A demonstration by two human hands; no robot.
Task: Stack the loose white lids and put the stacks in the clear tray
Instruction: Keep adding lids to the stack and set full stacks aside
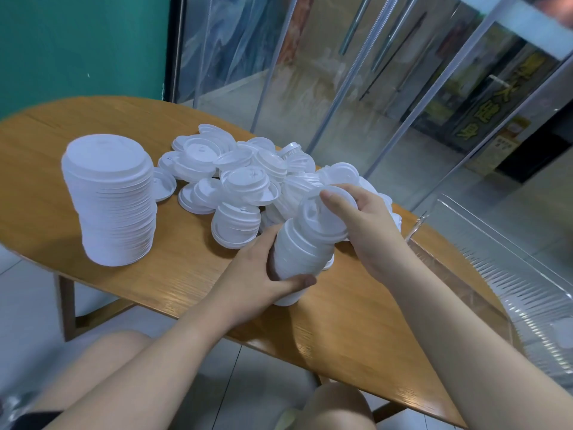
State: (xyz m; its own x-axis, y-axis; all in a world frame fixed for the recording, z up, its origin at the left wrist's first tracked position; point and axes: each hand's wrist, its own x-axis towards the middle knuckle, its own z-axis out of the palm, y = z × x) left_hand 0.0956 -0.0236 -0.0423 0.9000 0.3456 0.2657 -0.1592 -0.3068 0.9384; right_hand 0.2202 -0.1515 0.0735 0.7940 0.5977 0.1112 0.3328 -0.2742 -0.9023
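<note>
My left hand [259, 274] grips the lower part of a tilted stack of white lids [302, 246] just above the table. My right hand [364, 225] holds the stack's top lid [319, 212] with its thumb laid across it. Behind them a pile of loose white lids [242, 172] covers the middle of the table. A tall finished stack of white lids [110, 197] stands upright at the left. The clear tray [496, 243] sits at the right end of the table, with rows of lids lying inside it.
The oval wooden table [173, 283] has bare wood along its near edge. Clear plastic strip curtains [341, 72] hang right behind the far edge. My knees show below the table's front.
</note>
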